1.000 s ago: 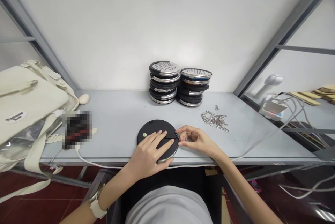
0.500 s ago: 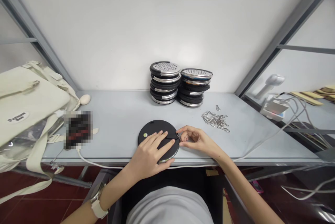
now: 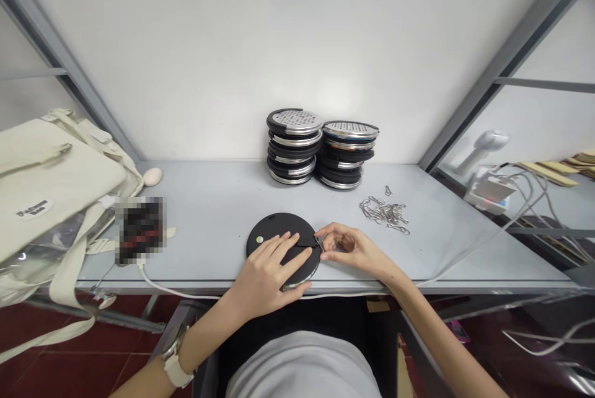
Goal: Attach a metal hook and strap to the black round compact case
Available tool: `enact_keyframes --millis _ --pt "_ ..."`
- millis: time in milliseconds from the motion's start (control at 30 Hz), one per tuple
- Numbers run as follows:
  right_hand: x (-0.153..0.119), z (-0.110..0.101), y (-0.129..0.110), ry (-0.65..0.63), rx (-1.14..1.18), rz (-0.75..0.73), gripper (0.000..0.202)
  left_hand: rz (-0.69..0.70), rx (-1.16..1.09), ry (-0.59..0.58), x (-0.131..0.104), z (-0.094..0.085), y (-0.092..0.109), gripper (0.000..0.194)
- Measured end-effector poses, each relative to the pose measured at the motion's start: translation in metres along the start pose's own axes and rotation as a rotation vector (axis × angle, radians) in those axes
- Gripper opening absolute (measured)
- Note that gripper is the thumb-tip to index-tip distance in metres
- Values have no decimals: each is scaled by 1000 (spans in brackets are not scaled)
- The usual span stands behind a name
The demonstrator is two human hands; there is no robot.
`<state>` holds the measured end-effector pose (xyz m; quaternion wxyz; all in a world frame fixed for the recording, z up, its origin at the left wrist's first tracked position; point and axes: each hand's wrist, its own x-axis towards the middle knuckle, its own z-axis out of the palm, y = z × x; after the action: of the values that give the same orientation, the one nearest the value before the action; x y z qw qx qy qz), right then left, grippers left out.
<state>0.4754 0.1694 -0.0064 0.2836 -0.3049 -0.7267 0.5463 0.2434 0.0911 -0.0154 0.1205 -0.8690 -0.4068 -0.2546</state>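
Note:
A round black disc with a small yellow-green and white sticker lies flat near the table's front edge. My left hand rests on it, fingers spread over its top and the thumb at its front rim. At the disc's right edge, my right hand pinches a small metal clip between thumb and fingers, by a slot in the disc. Farther back to the right lies a loose pile of metal clips. Two stacks of round black and silver discs, a left stack and a right stack, stand near the wall.
A cream bag takes up the left end of the grey table, with a pixelated object and a white egg-shaped item beside it. A white cable runs along the front edge. Wires and a white device are at right.
The view has shifted very slightly. My right fingers have turned the clip a little at the disc's edge, while my left hand stays on the disc.

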Motion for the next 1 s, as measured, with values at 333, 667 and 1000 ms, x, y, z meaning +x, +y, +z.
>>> enact_keyframes --millis 333,667,1000 --pt "-1 1 -2 -1 -26 1 37 -27 12 -8 -1 1 0 48" --pt "0 1 0 27 11 7 43 -38 -12 -12 0 2 -1 48" --pt "1 0 -2 2 12 42 45 -11 -36 -15 -1 0 -1 48"
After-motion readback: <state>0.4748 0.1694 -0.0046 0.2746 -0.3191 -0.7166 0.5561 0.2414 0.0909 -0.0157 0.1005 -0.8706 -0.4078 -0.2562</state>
